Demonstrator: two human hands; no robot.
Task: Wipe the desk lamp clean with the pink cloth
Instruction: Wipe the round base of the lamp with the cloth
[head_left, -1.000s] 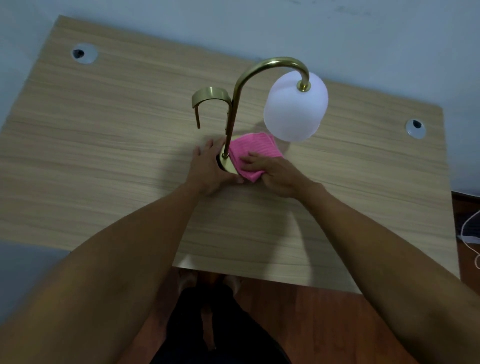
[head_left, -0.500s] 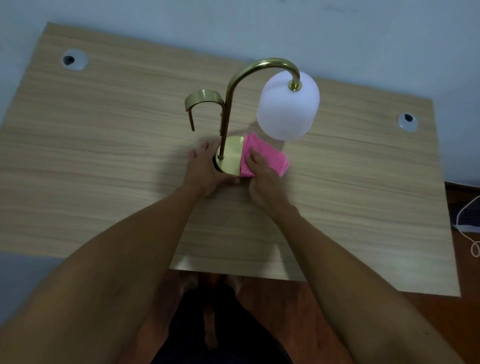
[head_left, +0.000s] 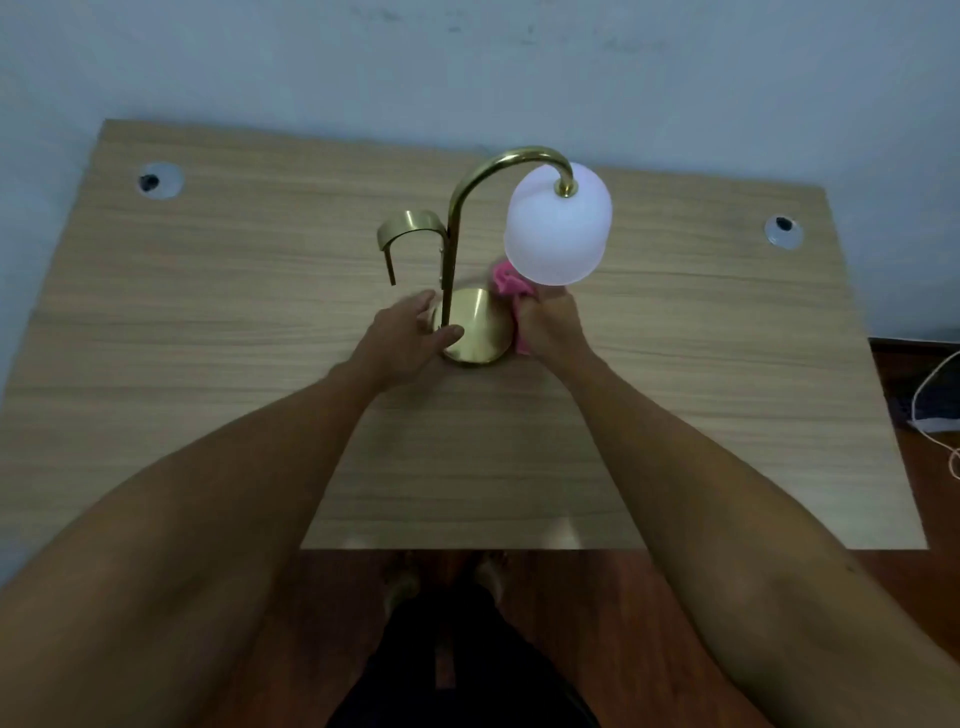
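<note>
A brass desk lamp stands mid-desk, with a round base (head_left: 475, 332), a curved stem and a white glass shade (head_left: 556, 228) hanging to the right. A short brass hook arm (head_left: 408, 228) branches off to the left. My left hand (head_left: 405, 340) rests against the base's left side, thumb and fingers around the foot of the stem. My right hand (head_left: 553, 327) is closed on the bunched pink cloth (head_left: 511, 286) and presses it against the right edge of the base, just under the shade. Most of the cloth is hidden by the hand.
The wooden desk (head_left: 260, 322) has a cable grommet at the back left (head_left: 158, 181) and another at the back right (head_left: 782, 231). A grey wall runs behind it. White cables (head_left: 935, 379) lie on the floor to the right. My legs show below the front edge.
The cloth was spread flat over the base's right side; now it is bunched in my right hand at the base's right rim. The base's top is uncovered. My left hand stays on the base.
</note>
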